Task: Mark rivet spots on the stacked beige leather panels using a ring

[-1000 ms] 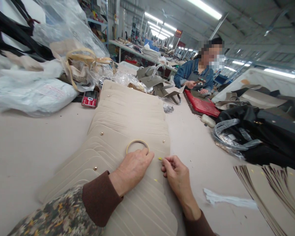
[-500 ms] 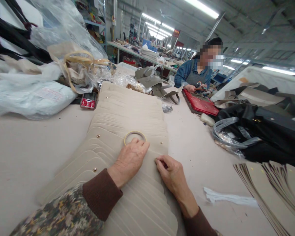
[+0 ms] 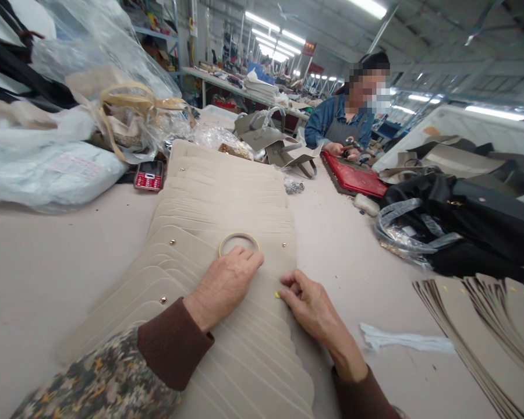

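Observation:
Beige panels (image 3: 227,201) lie overlapped in a long fanned stack, several with small gold studs. My left hand (image 3: 227,282) rests over the middle of the stack, fingers curled on the near edge of a narrow yellow tape roll (image 3: 240,235). Part of the roll is hidden behind those fingers. At the stack's right edge is my right hand (image 3: 308,299), thumb and index finger apart. A small yellow bit of tape (image 3: 277,295) shows on the panel right at its thumb tip.
A red phone (image 3: 149,176) and plastic-wrapped goods (image 3: 48,169) are at the left. To the right are a white strip (image 3: 406,338), more beige pieces (image 3: 467,331) and a black bag (image 3: 475,233). Across the table, a co-worker (image 3: 340,119) works at a red pad (image 3: 353,174).
My right thumb and index finger have parted, and the yellow bit of tape has come into sight on the panel. My left hand stays at the roll; the view has shifted slightly.

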{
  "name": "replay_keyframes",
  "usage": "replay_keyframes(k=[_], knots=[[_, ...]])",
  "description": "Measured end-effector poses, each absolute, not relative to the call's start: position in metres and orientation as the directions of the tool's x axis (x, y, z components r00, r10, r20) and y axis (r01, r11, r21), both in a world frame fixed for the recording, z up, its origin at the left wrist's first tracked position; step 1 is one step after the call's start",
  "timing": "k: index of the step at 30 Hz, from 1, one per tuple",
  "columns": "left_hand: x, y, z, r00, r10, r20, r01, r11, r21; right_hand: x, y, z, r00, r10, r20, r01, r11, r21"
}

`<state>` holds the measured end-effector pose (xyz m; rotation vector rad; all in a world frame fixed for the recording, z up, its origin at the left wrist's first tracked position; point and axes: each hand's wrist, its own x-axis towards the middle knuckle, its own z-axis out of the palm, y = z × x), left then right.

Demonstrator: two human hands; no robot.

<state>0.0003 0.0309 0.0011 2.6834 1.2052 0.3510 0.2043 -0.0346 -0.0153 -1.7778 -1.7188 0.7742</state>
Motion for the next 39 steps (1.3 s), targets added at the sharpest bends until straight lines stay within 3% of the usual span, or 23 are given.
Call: replay_keyframes(k=[5,12,16,20,23,26,28,33,39], knots=[[0.001,0.031,0.002,0.638,0.761,0.122,0.716,-0.644,0.27,0.205,-0.044,-0.015,0.096,0.992,-0.085,0.605,-0.125,-0.786],[0.0,0.03,0.002,0.647,0.748,0.149,0.709,-0.662,0.244,0.193,-0.05,-0.02,-0.042,0.991,0.127,0.798,0.11,-0.592],[0.001,0.03,0.001,0.645,0.735,0.207,0.693,-0.677,0.246,0.193,-0.046,-0.016,-0.15,0.983,0.107,0.834,0.184,-0.519],[0.001,0.028,-0.003,0.672,0.649,0.356,0.563,-0.761,0.323,0.197,-0.043,-0.008,-0.237,0.971,0.025,0.817,0.213,-0.536],[0.0,0.025,-0.006,0.7,0.561,0.442,0.39,-0.819,0.421,0.2,-0.042,-0.008,-0.212,0.977,0.001,0.763,0.166,-0.625],[0.001,0.021,-0.009,0.693,0.515,0.504,0.309,-0.844,0.438,0.202,-0.043,-0.011,-0.055,0.989,0.136,0.654,0.139,-0.744],[0.002,0.019,-0.01,0.698,0.499,0.513,0.311,-0.857,0.411,0.201,-0.044,-0.012,0.022,0.963,0.268,0.6,0.202,-0.775],[0.006,0.015,-0.01,0.723,0.495,0.481,0.337,-0.861,0.38,0.193,-0.044,-0.005,-0.102,0.864,0.492,0.613,0.444,-0.653],[0.008,0.012,-0.012,0.743,0.518,0.424,0.355,-0.841,0.408,0.188,-0.042,-0.007,-0.186,0.791,0.583,0.667,0.537,-0.516]])
